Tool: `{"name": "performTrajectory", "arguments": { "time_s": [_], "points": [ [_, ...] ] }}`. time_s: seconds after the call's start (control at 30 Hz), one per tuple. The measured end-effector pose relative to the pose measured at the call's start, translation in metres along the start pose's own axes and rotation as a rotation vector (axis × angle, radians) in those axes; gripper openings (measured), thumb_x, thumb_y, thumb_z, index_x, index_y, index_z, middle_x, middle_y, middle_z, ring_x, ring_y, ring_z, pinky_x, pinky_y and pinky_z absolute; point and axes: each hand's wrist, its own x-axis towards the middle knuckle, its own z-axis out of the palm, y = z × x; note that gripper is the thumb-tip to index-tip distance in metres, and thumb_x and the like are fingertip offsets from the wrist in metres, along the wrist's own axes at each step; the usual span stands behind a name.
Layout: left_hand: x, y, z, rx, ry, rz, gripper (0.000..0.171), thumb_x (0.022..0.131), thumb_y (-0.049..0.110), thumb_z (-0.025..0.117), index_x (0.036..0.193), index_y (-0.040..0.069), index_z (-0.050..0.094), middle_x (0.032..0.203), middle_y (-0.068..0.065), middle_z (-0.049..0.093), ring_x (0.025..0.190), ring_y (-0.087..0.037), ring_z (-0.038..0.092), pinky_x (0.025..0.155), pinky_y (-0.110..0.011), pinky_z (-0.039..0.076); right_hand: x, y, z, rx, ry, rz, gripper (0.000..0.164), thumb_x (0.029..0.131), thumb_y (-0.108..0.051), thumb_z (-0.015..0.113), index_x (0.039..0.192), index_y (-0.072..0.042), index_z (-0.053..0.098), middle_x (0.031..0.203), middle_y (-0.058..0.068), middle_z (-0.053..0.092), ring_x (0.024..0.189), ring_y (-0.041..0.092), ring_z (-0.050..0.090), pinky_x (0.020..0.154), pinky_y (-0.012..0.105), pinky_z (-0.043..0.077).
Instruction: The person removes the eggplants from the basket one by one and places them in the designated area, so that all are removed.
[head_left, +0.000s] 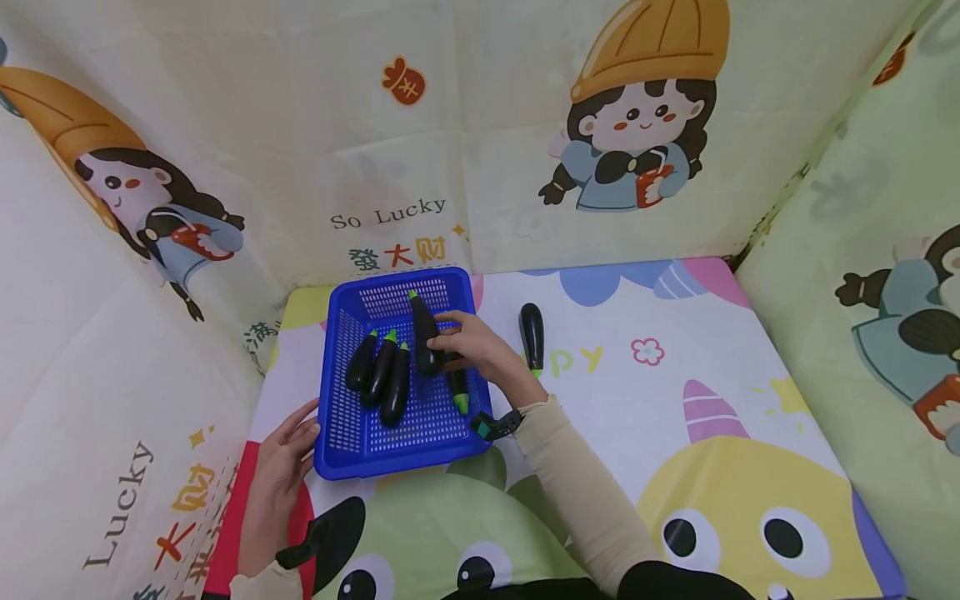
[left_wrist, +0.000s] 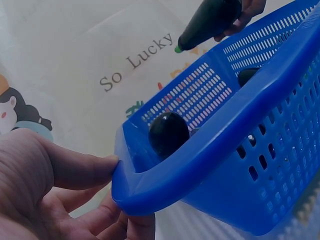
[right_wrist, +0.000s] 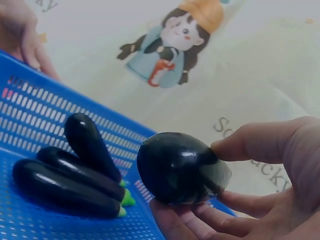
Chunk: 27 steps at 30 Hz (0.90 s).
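Work is judged partway. Three eggplants (head_left: 381,371) are laid side by side in the basket (head_left: 405,463); a fourth eggplant (head_left: 459,390) is set apart, partly hidden by the right hand (head_left: 486,350). A fifth eggplant (head_left: 425,337) is gripped in that hand's fingers, held over the basket. A sixth eggplant (head_left: 532,329) is seen outside, on the counter (head_left: 600,400). The basket's left rim is pinched by the left hand's (head_left: 279,462) fingers. Little room is judged at the back rim, close by the backdrop (head_left: 510,233); more is offered rightward and at the basket's near end.
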Motion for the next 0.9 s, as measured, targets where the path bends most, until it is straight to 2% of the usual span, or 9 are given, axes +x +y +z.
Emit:
{"name": "performTrajectory", "arguments": {
  "time_s": [0.3,0.53,0.9],
  "points": [
    [-0.001,0.000,-0.001,-0.011,-0.005,-0.020,0.058,0.108,0.022,0.055,0.162,0.032,0.039,0.102,0.027,0.074,0.098,-0.001,0.075,0.090,-0.018,0.059,-0.009,-0.002,-0.020,0.029,0.046,-0.043,0.067,0.096,-0.011,0.069,0.157,-0.011,0.041,0.146,0.020,0.057,0.123,0.032,0.065,0.103,0.056,0.057],
    [-0.001,0.000,-0.001,0.001,0.002,-0.019,0.058,0.107,0.023,0.056,0.162,0.032,0.039,0.101,0.028,0.074,0.097,0.000,0.075,0.089,-0.017,0.059,-0.018,0.001,-0.038,0.050,0.101,-0.049,0.065,0.095,-0.012,0.069,0.156,-0.014,0.045,0.139,0.020,0.064,0.120,0.031,0.064,0.102,0.056,0.057],
    [0.000,0.001,0.000,0.017,0.004,-0.021,0.058,0.107,0.024,0.056,0.162,0.032,0.039,0.101,0.029,0.073,0.097,0.001,0.074,0.090,-0.017,0.059,-0.026,0.009,-0.067,0.086,0.179,-0.038,0.067,0.096,-0.009,0.067,0.158,-0.013,0.041,0.144,0.021,0.062,0.118,0.032,0.065,0.107,0.061,0.053]
  ]
}}
